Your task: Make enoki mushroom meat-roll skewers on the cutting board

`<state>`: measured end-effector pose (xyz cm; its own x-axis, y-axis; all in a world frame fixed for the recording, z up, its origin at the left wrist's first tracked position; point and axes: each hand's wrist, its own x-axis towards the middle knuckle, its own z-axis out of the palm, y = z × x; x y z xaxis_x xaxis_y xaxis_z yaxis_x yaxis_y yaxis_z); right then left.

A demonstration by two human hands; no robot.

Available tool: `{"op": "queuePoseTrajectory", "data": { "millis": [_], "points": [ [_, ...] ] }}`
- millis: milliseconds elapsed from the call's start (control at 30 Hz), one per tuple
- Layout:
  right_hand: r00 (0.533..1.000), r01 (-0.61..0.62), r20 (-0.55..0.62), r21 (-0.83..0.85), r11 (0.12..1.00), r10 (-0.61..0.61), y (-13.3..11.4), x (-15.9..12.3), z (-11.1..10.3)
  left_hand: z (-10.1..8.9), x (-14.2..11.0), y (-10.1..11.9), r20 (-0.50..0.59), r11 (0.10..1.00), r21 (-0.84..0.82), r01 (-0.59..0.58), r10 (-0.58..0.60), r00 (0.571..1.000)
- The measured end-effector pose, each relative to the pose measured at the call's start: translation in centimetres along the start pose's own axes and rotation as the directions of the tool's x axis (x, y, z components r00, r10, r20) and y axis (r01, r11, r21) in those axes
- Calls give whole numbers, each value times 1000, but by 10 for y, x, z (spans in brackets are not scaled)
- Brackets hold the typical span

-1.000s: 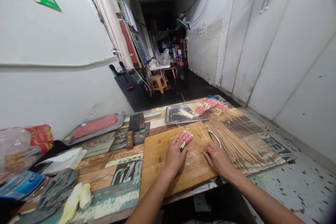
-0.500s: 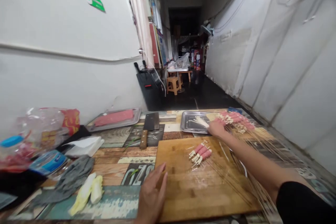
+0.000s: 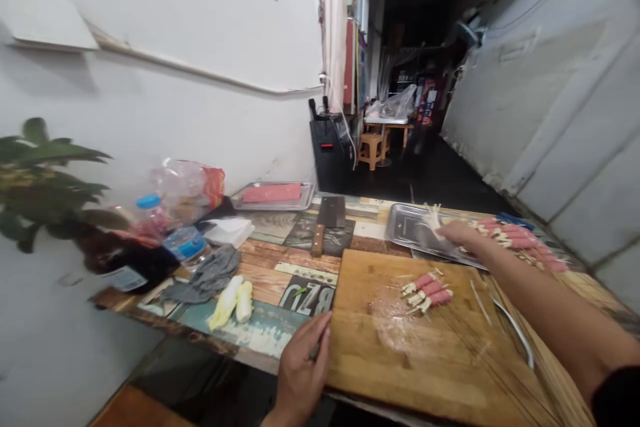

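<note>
My right hand [image 3: 457, 232] reaches over the metal tray [image 3: 400, 240] at the back right, its fingers closed on a bunch of white enoki mushrooms [image 3: 431, 219]. At the near left edge of the wooden cutting board [image 3: 370, 360] rests my left hand [image 3: 305, 360], fingers extended and the thumb slightly apart. On the board lie several skewered rolls [image 3: 425, 291] of pink meat slices around enoki, their thin sticks pointing toward me. More such meat rolls [image 3: 515, 239] are piled right of the tray, partly behind my right arm.
A cleaver [image 3: 330, 221] lies beyond the board, handle toward me. Farther back is a tray with a pink meat slab [image 3: 273, 193]. To the left are cabbage pieces [image 3: 234, 301], a grey cloth [image 3: 210, 275], paper towels [image 3: 230, 231] and a blue-lidded jar [image 3: 150, 207].
The view has swung left, showing a plant and more wall. My right hand has lifted the enoki bunch, which now stands more upright. My left hand stays by the board's edge.
</note>
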<state>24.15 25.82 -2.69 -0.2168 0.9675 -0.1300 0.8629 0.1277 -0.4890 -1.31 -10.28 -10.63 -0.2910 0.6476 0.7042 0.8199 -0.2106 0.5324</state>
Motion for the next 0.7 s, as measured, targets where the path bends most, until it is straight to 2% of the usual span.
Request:
{"op": "queuePoseTrajectory", "data": {
  "millis": [67, 167, 267, 367, 467, 567, 700],
  "points": [
    [996, -17, 92, 190, 982, -1, -6, -13, 0, 3, 2, 1, 16, 998, -52, 41, -41, 999],
    [974, 3, 204, 413, 911, -95, -22, -43, 6, 12, 16, 8, 83, 979, -147, 141, -130, 988],
    [920, 16, 314, 572, 820, -236, -43, -83, 20, 23, 36, 25, 232, 912, -255, 320, -264, 936],
    [808, -15, 449, 663, 749, -381, -64, -125, 39, 35, 53, 46, 378, 749, -387, 538, -403, 834],
    [751, 128, 436, 640, 758, -495, -81, -157, 56, 46, 61, 57, 455, 532, -544, 649, -462, 761],
    [759, 277, 380, 546, 790, -529, -93, -175, 65, 50, 59, 58, 432, 397, -622, 675, -545, 719],
    [823, 361, 297, 384, 850, -484, -102, -184, 67, 48, 55, 52, 412, 353, -606, 712, -626, 662]
  ]
}}
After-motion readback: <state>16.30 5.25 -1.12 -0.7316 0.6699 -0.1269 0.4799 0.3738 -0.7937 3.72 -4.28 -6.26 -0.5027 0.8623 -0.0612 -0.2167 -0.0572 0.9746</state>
